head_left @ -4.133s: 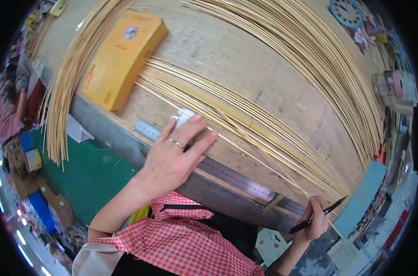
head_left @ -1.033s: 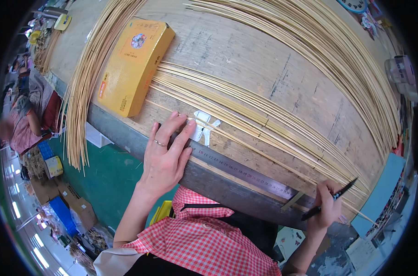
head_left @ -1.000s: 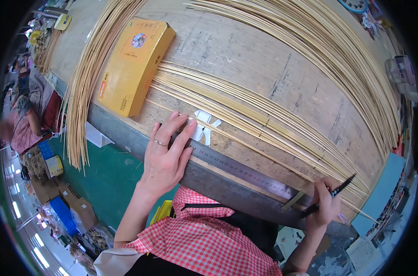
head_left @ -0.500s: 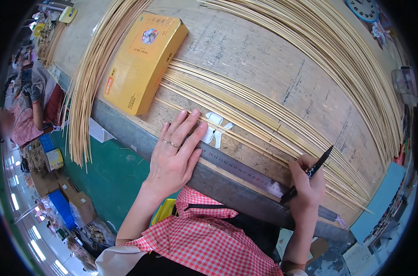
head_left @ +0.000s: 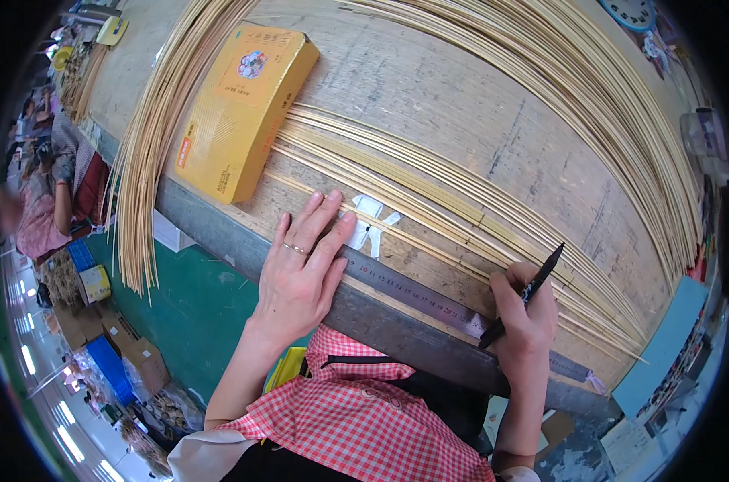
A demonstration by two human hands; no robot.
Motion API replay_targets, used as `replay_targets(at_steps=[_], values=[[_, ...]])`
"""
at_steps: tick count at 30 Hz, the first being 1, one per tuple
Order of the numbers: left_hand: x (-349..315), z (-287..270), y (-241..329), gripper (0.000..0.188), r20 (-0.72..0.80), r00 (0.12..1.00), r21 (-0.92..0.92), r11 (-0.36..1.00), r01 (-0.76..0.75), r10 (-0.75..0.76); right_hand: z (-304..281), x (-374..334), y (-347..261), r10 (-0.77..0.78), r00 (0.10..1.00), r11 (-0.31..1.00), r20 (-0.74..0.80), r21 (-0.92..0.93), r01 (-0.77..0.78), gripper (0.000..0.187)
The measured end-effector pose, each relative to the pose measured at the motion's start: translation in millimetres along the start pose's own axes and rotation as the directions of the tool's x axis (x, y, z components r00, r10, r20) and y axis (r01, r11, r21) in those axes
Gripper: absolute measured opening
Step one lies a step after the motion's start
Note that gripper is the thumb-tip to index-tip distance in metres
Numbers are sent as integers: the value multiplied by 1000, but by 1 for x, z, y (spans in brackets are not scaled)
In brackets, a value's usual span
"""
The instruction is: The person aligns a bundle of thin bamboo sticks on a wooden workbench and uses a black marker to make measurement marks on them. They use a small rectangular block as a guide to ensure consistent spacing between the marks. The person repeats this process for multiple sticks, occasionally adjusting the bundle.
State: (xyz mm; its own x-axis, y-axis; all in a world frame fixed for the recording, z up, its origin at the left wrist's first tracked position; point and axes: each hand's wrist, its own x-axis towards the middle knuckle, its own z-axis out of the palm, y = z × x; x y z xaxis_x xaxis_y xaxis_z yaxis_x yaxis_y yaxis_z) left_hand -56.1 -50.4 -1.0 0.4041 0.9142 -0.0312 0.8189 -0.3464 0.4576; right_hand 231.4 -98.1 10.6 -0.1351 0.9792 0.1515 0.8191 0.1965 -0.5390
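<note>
My left hand (head_left: 299, 261) lies with its fingers stretched out, the fingertips pressing on thin bamboo sticks (head_left: 437, 253) and the thumb side next to a metal ruler (head_left: 413, 293). A ring is on one finger. The ruler lies along the table's near edge, beside the sticks. Toward the ruler's right part, my right hand (head_left: 527, 321) is closed round a black marker pen (head_left: 546, 271), held slanted, its lower end close to the ruler. Whether the pen touches a stick cannot be made out. White tape pieces (head_left: 368, 210) lie by my left fingertips, under the sticks.
A yellow box (head_left: 240, 112) rests across the sticks' left ends. Bundles of long sticks lie at the left (head_left: 160, 136) and far right (head_left: 589, 88) of the wooden table (head_left: 405, 80). A blue-green box (head_left: 661, 345) stands at the right edge. Another person (head_left: 47, 193) sits far left.
My right hand has moved a little to the left along the ruler with the marker pen. My left hand keeps its place on the sticks. The whole view has shifted slightly.
</note>
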Motion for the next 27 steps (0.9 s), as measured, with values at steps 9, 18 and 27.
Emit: replay_targets(at_steps=[9, 18, 27], values=[[0, 4, 0, 55, -28, 1000, 59, 998, -12, 13, -11, -16, 1, 15, 1000, 999, 27, -49, -13, 36], [0, 7, 0, 54, -32, 999, 64, 998, -11, 13, -12, -29, 10, 37, 999, 997, -7, -61, -37, 35], [-3, 10, -6, 55, -75, 995, 67, 996, -54, 59, -6, -30, 16, 17, 998, 999, -64, -47, -20, 31]])
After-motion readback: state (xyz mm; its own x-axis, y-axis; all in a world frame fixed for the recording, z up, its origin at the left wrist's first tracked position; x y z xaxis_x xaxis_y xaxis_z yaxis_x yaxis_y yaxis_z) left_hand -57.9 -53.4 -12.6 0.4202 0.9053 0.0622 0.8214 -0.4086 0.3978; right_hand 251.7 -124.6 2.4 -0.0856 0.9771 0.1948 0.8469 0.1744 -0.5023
